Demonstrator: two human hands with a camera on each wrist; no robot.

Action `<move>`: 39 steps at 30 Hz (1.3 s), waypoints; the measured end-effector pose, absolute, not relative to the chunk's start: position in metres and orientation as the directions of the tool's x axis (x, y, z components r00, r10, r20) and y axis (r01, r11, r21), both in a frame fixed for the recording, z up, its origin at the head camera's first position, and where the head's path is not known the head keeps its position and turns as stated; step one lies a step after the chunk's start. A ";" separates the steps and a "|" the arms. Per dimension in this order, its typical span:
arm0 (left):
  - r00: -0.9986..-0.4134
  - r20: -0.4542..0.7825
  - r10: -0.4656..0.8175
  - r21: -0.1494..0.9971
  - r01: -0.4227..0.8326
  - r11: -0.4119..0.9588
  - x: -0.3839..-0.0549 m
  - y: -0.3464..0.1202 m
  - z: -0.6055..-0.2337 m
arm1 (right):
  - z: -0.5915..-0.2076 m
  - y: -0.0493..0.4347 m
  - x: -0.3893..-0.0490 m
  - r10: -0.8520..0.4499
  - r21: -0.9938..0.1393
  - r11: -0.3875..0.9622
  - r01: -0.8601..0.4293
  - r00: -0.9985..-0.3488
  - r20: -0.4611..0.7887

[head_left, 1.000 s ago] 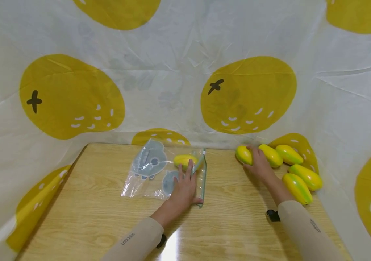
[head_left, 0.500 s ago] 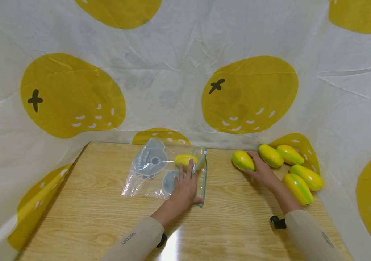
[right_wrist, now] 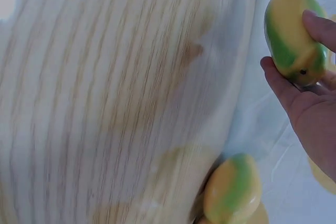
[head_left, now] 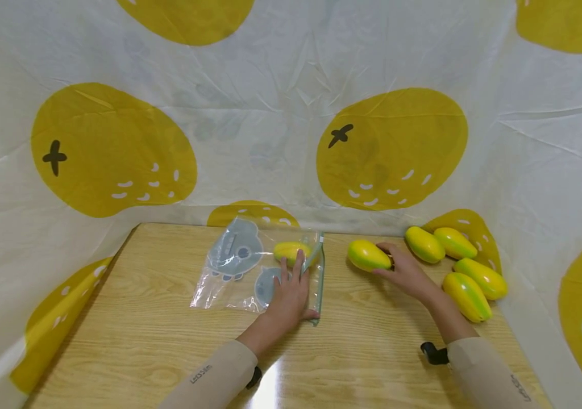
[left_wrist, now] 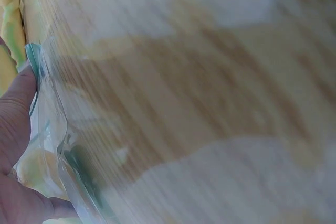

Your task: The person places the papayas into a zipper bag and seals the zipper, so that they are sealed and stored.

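Observation:
My left hand rests on a clear zip bag with blue-grey cartoon prints, its fingers stretched over the film and its thumb near the green zip edge. Inside the bag, near its mouth, lies a yellow-green mango, partly covered by the fingertips. To the right, my right hand grips another mango by its right end, with the free end toward the bag. In the right wrist view, thumb and fingers hold this mango from opposite sides.
Several more mangoes lie at the table's right back corner, some beside my right forearm. The wood-grain table is walled by a white cloth printed with big yellow fruits. Dark wrist mounts stick out below the sleeves.
My right hand has drawn one mango out from beside the others and carried it left, toward the bag's mouth. The left hand and the bag stay where they were.

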State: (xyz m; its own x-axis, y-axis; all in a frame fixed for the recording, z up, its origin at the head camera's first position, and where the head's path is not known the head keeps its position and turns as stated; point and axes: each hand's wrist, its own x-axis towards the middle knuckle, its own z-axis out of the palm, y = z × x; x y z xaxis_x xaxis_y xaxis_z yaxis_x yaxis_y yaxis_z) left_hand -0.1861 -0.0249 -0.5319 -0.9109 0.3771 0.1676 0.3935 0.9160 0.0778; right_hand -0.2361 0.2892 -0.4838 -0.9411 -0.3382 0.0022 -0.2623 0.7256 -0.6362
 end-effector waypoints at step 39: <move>-0.892 0.142 0.429 0.054 0.439 0.897 -0.184 -0.027 -0.531 | -0.500 0.203 -0.246 -0.532 -0.645 0.651 -0.400 -0.847 -0.011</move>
